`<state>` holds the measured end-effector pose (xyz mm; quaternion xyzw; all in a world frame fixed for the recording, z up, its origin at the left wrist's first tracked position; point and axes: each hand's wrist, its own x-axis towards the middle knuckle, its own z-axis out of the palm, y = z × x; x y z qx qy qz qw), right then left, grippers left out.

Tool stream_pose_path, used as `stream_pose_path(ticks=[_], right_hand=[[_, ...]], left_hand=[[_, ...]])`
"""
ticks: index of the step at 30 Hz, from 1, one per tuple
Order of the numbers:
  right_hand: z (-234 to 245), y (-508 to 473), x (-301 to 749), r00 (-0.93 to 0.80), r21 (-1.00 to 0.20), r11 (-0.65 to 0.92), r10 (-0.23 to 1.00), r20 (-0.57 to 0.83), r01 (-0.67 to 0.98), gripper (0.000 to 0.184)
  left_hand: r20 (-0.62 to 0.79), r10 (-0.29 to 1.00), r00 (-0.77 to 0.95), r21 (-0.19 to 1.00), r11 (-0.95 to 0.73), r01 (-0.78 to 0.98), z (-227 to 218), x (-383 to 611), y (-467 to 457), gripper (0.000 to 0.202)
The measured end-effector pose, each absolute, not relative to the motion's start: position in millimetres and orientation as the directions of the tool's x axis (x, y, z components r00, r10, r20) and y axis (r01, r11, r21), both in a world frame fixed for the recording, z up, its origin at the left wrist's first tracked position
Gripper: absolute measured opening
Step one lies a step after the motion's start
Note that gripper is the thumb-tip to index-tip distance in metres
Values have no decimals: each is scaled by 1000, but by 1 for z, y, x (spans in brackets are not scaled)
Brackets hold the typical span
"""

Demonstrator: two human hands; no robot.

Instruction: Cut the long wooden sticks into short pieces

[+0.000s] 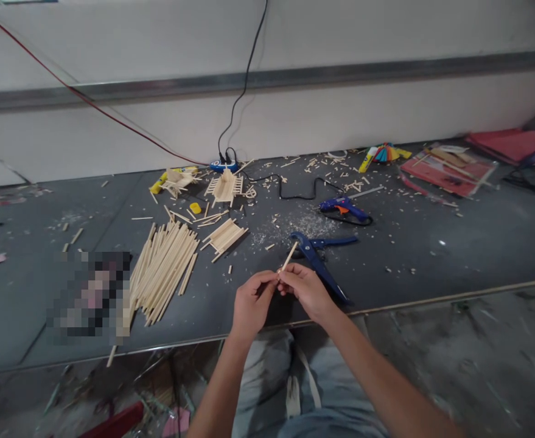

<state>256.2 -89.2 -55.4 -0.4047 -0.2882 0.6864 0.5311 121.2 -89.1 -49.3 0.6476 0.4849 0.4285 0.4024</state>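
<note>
A short wooden stick [290, 255] points up and away from me, its lower end among my fingertips. My right hand [308, 289] pinches it, and my left hand [251, 304] is closed with thumb and finger at the same lower end. Right behind my right hand lies a blue cutter [315, 258] with its handles spread. A pile of long wooden sticks [164, 271] is on my left. Between pile and hands rests a small flat frame of sticks [224, 238].
Farther back are two stick models [224, 187], a blue glue gun [344, 208] with its cord, and a blue power strip [224, 165]. Red plastic packets [450, 170] lie at right. Stick scraps litter the dark table [431, 237]. Its front edge runs close to my wrists.
</note>
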Motion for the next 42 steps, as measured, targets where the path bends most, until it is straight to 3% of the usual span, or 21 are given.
stream_pose_path(ticks=[23,33,42], right_hand=[[-56,-89,256,-94,-837,-283,958,-272,-469,17],[-45,-88,253,-66,-860,-279,958,-278,-427,17],[-43,-87,249,-45,-885,-275,959,-278,-376,17]], left_hand=[[214,963,164,896,-261,359,-58,121,-93,18],[87,989,117,915,-126,384,-44,125,-96,17],[38,966,256,919,-134,370,-42,125,-95,22]])
